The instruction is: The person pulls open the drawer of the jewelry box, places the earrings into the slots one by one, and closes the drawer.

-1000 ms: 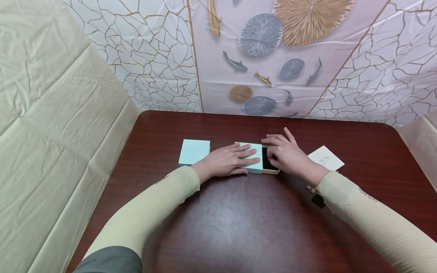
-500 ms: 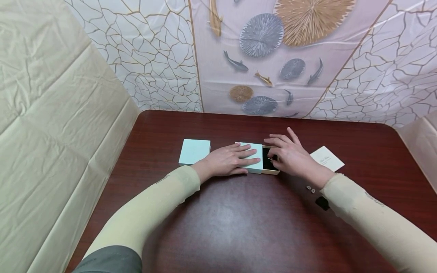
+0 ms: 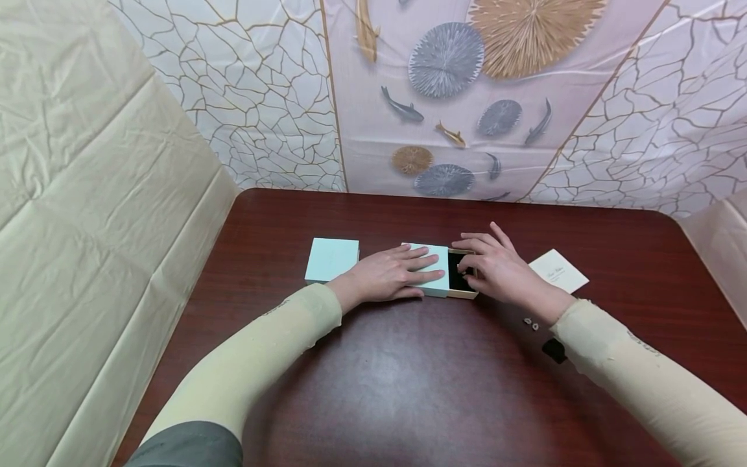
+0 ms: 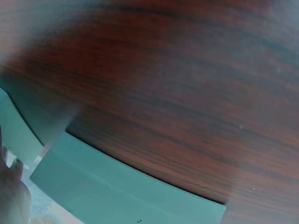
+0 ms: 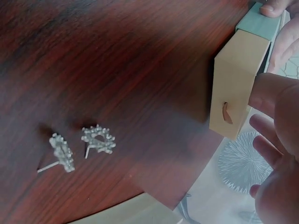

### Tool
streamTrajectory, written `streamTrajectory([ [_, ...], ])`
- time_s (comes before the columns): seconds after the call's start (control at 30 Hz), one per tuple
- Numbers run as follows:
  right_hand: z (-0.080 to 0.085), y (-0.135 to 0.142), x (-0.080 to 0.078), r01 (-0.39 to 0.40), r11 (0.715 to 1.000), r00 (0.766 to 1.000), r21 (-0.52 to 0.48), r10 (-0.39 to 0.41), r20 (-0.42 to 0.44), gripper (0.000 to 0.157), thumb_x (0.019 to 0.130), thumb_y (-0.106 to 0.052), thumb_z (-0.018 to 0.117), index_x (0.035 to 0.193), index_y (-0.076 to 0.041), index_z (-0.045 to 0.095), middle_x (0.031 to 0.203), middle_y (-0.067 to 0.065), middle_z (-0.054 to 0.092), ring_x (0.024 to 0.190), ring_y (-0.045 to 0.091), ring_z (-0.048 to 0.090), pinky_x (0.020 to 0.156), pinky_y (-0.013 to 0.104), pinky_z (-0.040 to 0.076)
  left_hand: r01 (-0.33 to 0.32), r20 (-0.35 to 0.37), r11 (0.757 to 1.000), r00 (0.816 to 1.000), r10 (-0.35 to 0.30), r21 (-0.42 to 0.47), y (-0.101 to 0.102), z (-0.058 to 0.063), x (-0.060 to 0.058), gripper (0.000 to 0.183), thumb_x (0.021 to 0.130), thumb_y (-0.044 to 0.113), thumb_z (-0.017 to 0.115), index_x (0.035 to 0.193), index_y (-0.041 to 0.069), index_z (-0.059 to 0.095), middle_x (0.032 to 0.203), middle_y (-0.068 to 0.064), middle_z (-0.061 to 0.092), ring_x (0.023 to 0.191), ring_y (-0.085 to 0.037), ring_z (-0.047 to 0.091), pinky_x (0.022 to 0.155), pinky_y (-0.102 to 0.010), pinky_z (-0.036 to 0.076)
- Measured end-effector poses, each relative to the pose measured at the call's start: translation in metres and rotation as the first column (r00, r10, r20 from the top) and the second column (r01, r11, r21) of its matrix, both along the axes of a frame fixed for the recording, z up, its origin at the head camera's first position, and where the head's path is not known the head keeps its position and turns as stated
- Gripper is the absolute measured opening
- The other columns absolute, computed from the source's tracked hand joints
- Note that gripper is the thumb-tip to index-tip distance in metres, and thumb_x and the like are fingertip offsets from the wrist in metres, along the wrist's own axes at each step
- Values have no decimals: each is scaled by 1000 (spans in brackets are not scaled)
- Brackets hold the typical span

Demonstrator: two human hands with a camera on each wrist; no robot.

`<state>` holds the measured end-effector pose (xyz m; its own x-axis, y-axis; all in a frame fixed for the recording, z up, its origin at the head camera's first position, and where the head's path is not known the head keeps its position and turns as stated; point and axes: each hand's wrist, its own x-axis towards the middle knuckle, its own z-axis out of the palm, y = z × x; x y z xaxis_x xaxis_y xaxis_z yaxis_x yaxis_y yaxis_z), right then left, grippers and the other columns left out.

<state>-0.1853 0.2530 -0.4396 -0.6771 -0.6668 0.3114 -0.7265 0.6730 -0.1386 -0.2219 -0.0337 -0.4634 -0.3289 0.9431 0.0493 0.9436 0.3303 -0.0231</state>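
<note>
My left hand point(image 3: 397, 274) lies flat with spread fingers on the mint-green sleeve of a small drawer box point(image 3: 434, 287). The box's tan drawer point(image 5: 236, 79) is pulled partway out to the right and has a black lining point(image 3: 455, 280) and a short ribbon tab point(image 5: 227, 113). Over the drawer, my right hand point(image 3: 498, 269) has thumb and index finger bent down to the lining, its other fingers raised. They pinch a small light thing, mostly hidden by the fingertips; I cannot tell its kind. Two sparkly stud earrings point(image 5: 98, 138) lie on the table near the right wrist.
Another mint-green box point(image 3: 332, 258) stands left of the left hand. A white printed card point(image 3: 560, 272) lies beyond the right wrist, and a small black pad point(image 3: 554, 350) lies beside the right sleeve. The dark wooden table point(image 3: 373, 389) meets patterned cloth at the back.
My right hand has shifted slightly right over the drawer, and a small light thing now shows at its fingertips. The left hand and the box stay put.
</note>
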Motion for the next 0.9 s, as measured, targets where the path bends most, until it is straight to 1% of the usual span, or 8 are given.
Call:
streamTrajectory([
  [0.17, 0, -2, 1, 22, 1000, 999, -3, -22, 40, 12, 82, 0, 82, 88, -9, 77, 135, 18, 70, 139, 44, 53, 123, 75, 18, -5, 7, 1000, 1000, 5, -1, 0, 1, 1, 56, 112, 47, 52, 164, 26, 46, 171, -7, 39, 160, -26, 33, 131, -45, 26],
  [0.3, 1, -3, 2, 39, 999, 997, 19, -40, 62, 9, 83, -1, 80, 87, -8, 77, 136, 17, 70, 140, 44, 52, 124, 74, 16, -3, 2, 1000, 1000, 3, -3, 0, 1, 1, 56, 113, 47, 52, 164, 26, 46, 171, -7, 39, 160, -26, 33, 130, -45, 26],
  [0.47, 4, -5, 3, 54, 998, 996, 42, -57, 69, 11, 82, -2, 81, 84, -10, 74, 137, 17, 69, 141, 43, 51, 125, 73, 14, 2, -14, 1000, 1000, -2, -2, 1, 0, 0, 56, 113, 47, 51, 164, 26, 47, 171, -7, 40, 159, -26, 34, 130, -46, 28],
  [0.6, 5, -6, 3, 60, 997, 996, 56, -64, 63, 15, 82, -2, 82, 81, -12, 72, 137, 17, 69, 141, 43, 51, 125, 73, 15, 5, -10, 1000, 1000, -5, 7, 1, -1, 0, 56, 112, 47, 52, 164, 26, 47, 170, -7, 40, 159, -26, 34, 130, -46, 28],
  [0.7, 5, -6, 3, 61, 996, 997, 65, -64, 46, 15, 83, -2, 82, 81, -12, 71, 136, 17, 70, 141, 42, 52, 125, 73, 15, 6, -7, 1000, 1000, -6, 10, 0, -1, 0, 55, 112, 47, 53, 164, 26, 47, 170, -7, 40, 159, -26, 34, 130, -46, 28],
  [0.83, 6, -6, 3, 50, 997, 999, 59, -50, 12, 14, 81, -1, 83, 85, -10, 73, 137, 18, 70, 141, 42, 52, 126, 71, 14, 5, -8, 1000, 1000, -5, 7, 0, -1, 0, 56, 112, 47, 52, 164, 26, 47, 171, -7, 40, 160, -26, 34, 130, -45, 28],
  [0.9, 6, -5, 3, 37, 998, 999, 47, -37, -8, 16, 80, 0, 85, 88, -10, 74, 137, 18, 70, 140, 42, 53, 126, 71, 15, 6, -9, 1000, 1000, -6, 6, 0, -1, -1, 56, 112, 47, 52, 164, 26, 47, 171, -7, 40, 160, -26, 34, 130, -45, 28],
])
